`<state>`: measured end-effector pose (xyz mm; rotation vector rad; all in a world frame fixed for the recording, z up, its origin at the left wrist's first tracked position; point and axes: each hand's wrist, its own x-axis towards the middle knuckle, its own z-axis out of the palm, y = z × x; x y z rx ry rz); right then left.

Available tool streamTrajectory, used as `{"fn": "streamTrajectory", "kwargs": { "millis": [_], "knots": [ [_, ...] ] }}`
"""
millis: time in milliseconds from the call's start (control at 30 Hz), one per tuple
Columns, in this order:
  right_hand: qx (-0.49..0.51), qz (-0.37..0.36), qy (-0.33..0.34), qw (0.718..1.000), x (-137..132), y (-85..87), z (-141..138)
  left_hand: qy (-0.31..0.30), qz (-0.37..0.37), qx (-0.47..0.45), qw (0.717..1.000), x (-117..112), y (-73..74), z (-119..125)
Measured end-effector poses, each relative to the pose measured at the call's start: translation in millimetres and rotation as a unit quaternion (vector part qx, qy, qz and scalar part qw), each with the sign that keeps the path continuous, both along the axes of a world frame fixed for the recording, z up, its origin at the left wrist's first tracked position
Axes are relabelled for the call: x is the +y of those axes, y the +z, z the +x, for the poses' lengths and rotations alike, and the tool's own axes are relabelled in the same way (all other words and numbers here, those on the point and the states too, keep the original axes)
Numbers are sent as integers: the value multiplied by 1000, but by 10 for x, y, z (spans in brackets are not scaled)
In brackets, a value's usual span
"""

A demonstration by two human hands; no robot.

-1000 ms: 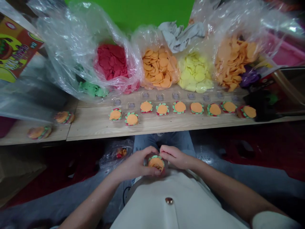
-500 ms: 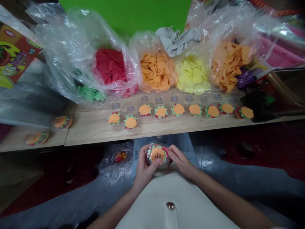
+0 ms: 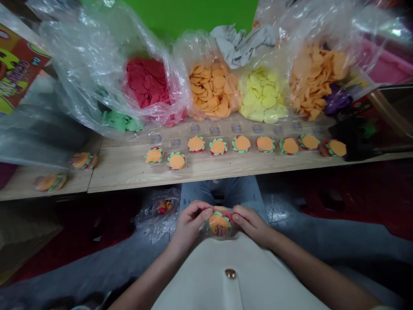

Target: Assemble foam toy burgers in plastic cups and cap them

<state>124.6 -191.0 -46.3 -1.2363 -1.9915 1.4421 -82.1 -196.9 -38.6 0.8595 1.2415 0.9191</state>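
Observation:
My left hand (image 3: 190, 226) and my right hand (image 3: 250, 224) pinch a small layered burger-shaped piece (image 3: 219, 222) from either side above my lap. Its orange top disc tilts toward me, with green and red layers showing at the rim, and clear plastic (image 3: 220, 234) lies around it. My fingers hide part of its sides. Along the wooden plank (image 3: 129, 178) beyond my hands stands a row of several similar pieces (image 3: 241, 144) in clear plastic cups, and empty cups (image 3: 214, 130) sit behind them.
Open plastic bags hold red (image 3: 146, 82), orange (image 3: 209, 90), yellow (image 3: 263, 94) and green (image 3: 122, 122) discs behind the plank. A small clear bag (image 3: 158, 209) lies by my left hand. A printed box (image 3: 19, 64) stands at far left.
The piece has tipped from lying flat to tilting, and both hands have closed in on its sides. My view has shifted slightly.

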Motion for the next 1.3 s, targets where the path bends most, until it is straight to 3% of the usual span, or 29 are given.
{"fn": "streamTrajectory", "kwargs": {
  "millis": [233,333,500,667,767,933,1067,1167,1300],
  "knots": [
    [-21,-53,44,997,75,103,40,-52,22,38,998,41,-15,-16],
    [-40,-47,32,998,113,128,27,-56,8,35,998,69,-7,-2],
    [-51,1,17,999,-6,0,-12,-58,-25,21,998,63,-5,43],
    [-34,-36,-8,999,-58,-105,31,-74,-82,-37,993,94,-28,40],
    [-61,-33,29,997,50,-7,75,-100,-82,-60,990,135,-40,19],
    [-144,77,113,980,306,246,1,-141,-49,-69,986,203,17,66],
    [-133,98,156,974,359,181,-56,-143,-44,-51,987,194,61,118],
    [-105,76,129,983,326,31,10,-139,-53,-82,985,117,14,87],
    [-73,43,8,996,275,-106,101,-105,-137,-160,972,19,-92,50]
  ]
}}
